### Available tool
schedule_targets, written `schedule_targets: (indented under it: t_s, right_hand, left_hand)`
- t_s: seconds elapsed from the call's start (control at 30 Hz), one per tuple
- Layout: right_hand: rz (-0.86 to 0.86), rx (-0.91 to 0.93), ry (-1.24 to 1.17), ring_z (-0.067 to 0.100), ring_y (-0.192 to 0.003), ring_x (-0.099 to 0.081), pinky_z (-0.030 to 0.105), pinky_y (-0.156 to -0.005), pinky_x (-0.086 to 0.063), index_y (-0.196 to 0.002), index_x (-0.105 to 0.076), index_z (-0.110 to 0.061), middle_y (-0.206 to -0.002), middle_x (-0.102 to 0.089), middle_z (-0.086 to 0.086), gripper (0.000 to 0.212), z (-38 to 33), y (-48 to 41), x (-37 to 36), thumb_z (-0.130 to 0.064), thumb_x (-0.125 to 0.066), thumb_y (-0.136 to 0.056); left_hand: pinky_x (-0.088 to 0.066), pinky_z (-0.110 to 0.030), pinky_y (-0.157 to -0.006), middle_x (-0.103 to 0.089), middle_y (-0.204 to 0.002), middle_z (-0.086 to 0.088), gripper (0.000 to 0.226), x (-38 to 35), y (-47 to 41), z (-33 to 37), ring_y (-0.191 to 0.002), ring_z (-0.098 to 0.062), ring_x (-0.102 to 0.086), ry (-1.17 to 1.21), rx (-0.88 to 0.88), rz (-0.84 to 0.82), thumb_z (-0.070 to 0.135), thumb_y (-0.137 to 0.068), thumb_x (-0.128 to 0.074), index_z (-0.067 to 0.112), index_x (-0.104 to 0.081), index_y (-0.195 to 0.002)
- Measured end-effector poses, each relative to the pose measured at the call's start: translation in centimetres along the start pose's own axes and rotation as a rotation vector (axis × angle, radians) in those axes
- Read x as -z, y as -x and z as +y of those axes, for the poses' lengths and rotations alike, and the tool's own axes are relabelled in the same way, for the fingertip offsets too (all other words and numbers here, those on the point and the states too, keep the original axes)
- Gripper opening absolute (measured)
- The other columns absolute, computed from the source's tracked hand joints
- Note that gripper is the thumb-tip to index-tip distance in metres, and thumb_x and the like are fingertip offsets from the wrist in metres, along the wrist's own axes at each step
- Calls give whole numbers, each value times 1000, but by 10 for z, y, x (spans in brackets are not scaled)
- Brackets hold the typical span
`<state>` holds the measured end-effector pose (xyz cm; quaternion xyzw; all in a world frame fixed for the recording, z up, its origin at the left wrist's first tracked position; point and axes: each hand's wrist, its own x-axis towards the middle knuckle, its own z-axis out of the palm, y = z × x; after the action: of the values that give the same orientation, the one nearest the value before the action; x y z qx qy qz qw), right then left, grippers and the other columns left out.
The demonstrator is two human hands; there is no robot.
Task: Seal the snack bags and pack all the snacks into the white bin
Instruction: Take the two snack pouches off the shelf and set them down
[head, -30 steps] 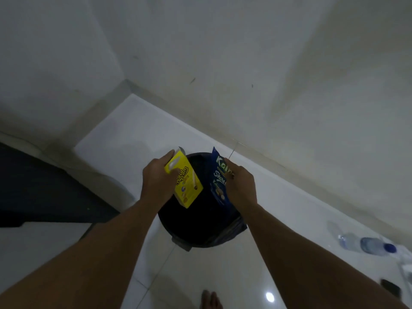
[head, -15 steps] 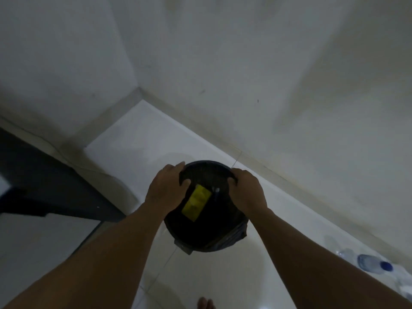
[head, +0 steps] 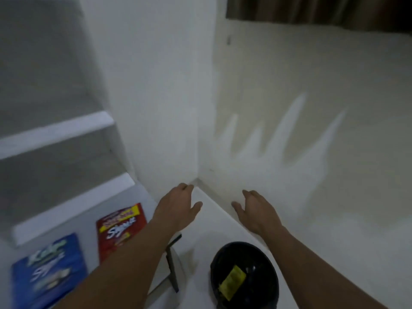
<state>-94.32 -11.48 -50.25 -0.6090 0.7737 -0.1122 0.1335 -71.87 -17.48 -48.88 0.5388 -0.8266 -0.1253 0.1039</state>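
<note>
Since the last look, both hands have left the rim of the black round bin [head: 242,243] and the view has swung left, so the bin now sits low on my right. The yellow packet [head: 231,281] lies flat inside it. I can't spot the blue packet that went in with it, as the interior is too dark.

My left hand [head: 178,206] and right hand [head: 256,210] hover over the floor near the wall corner, fingers loosely spread and holding nothing.

Two more snacks wait to my left, by the foot of the stairs [head: 62,128]. A red snack bag [head: 120,230] lies near my left forearm, and a blue snack bag [head: 49,270] lies further out.

I judge the step in hand is fetching the next bag, and the red one is closer. The frame is smeared, so I can't tell whether either top is open. I'd check before lifting.

- Bring the left hand down onto the red bag and pinch it near the upper edge, mouth upward so nothing spills.
- Use the right hand to press the seal along its full width.
- Carry it to the bin clear of the dark upright strip [head: 172,264].
</note>
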Motion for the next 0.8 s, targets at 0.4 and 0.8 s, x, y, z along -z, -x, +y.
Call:
schedule_targets:
  t_s: [0.4,0.8]
  right_hand:
    - [-23,300,3,31,-131,-47,40,-105,-43,-144,-41,-5,-144,-47,15,65,-199,43,52,-51,-45,-99]
    - [-305,528,35,32,-131,-47,40,-106,-41,-141,-44,-1,-142,-50,17,60,-306,-1,-38,-45,-47,-99]
  left_hand:
    - [-37,-38,-108,-46,-145,-12,71,141,163,-108,-133,-28,-43,42,345,155,54,-91,-55,10,-41,-145]
    - [-41,-39,-102,-49,-142,-11,71,122,200,-208,-128,-27,-47,112,727,134,55,-90,-56,11,-41,-143]
